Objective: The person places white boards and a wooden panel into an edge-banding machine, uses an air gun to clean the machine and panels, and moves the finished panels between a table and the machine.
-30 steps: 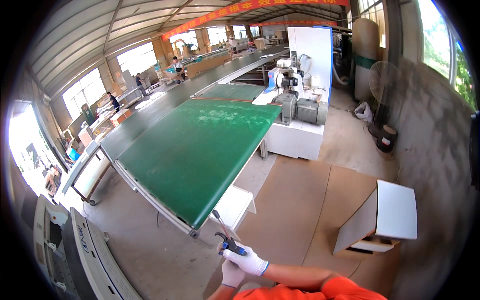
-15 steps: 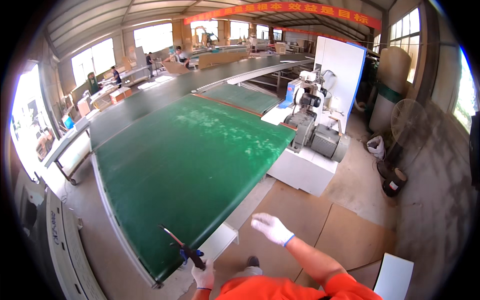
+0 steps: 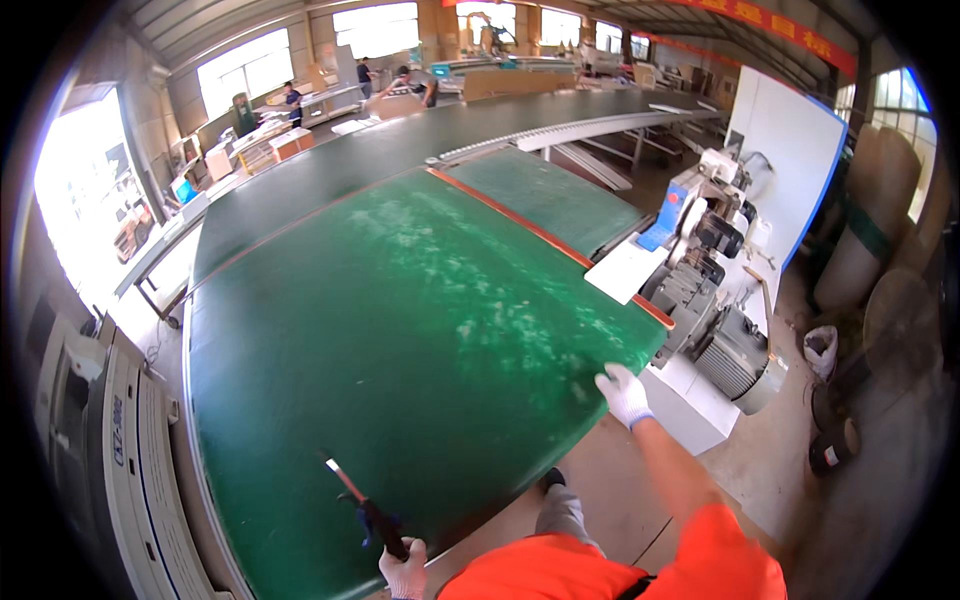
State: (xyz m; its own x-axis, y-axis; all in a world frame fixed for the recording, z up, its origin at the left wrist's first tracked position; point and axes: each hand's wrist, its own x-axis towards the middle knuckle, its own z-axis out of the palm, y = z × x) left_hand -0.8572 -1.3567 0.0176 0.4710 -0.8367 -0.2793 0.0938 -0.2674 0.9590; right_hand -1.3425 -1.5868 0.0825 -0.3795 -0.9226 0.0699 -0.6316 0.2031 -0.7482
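My left hand (image 3: 404, 572), in a white glove, is closed round the dark handle of a long thin tool (image 3: 372, 512). A pale tip and a blue part near the grip show on it; its exact kind is hard to make out. The tool slants up and left over the near end of a wide green conveyor belt (image 3: 330, 380). My right hand (image 3: 624, 395), also gloved, reaches out to the belt's near right edge with fingers apart and nothing in them. Whether it touches the belt is unclear. Whitish dusty marks spread over the belt's far right part.
Right of the belt stands a machine with a grey motor (image 3: 735, 355) and a white panel (image 3: 785, 170). A long cabinet (image 3: 150, 470) runs along the left. Farther back are a dark conveyor (image 3: 400, 140), a roller track (image 3: 560, 130) and several people at benches.
My view has come closer to the belt and turned left. My right hand has gone from above the floor to the belt's edge. The tool stays in my left hand.
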